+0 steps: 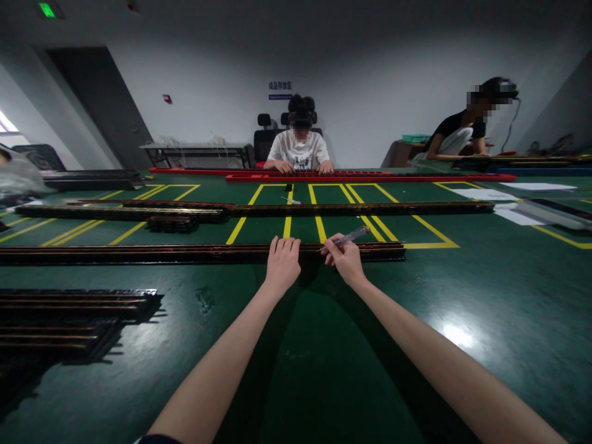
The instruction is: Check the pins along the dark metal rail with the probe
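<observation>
A long dark rail [185,253] with copper-coloured strips lies across the green table in front of me. My left hand [283,262] is closed over the rail, with its fingers bent over the far edge. Just to the right, my right hand [345,256] grips a small screwdriver [356,234] with a clear handle. Its handle points up and to the right, while the tip end slants down to the rail. What exactly the tip touches is too small to make out.
More dark rails [69,308] are stacked at the near left. Another long rail [361,208] lies farther back, beside a short stack [171,223]. Yellow tape lines [289,228] mark the table [485,296]. Across it, a person [300,148] sits at red rails [370,177]; another leans at right.
</observation>
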`<state>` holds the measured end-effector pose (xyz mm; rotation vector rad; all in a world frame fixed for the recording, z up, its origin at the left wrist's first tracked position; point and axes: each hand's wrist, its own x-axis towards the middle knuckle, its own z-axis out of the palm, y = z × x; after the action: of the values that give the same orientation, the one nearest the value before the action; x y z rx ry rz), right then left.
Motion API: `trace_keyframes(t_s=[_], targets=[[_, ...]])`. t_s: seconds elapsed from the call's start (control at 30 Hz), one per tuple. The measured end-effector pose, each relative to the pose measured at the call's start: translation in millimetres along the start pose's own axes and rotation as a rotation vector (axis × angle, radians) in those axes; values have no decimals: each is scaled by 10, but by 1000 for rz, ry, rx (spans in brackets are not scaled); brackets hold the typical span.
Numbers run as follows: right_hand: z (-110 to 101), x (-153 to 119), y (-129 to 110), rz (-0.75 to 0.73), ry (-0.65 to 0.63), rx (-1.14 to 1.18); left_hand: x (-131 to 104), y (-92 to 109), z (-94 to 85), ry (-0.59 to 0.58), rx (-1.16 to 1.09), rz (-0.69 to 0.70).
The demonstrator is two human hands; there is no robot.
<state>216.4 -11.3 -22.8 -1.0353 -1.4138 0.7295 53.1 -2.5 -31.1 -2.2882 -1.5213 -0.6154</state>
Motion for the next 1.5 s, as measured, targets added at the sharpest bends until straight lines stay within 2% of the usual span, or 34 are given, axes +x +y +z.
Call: trace_keyframes(t_s=[0.3, 0.73, 1.13, 1.5], targets=[[-12, -2, -6, 16, 71, 46, 3, -20, 11, -18, -57, 10], [-9, -9, -27, 9, 69, 4, 1, -9, -1, 12, -35, 14], [-17, -22, -32, -8, 181, 8, 2, -13, 10, -7, -68, 2], [-23, -4, -5, 25, 133, 9, -5, 9, -25, 3, -42, -10]])
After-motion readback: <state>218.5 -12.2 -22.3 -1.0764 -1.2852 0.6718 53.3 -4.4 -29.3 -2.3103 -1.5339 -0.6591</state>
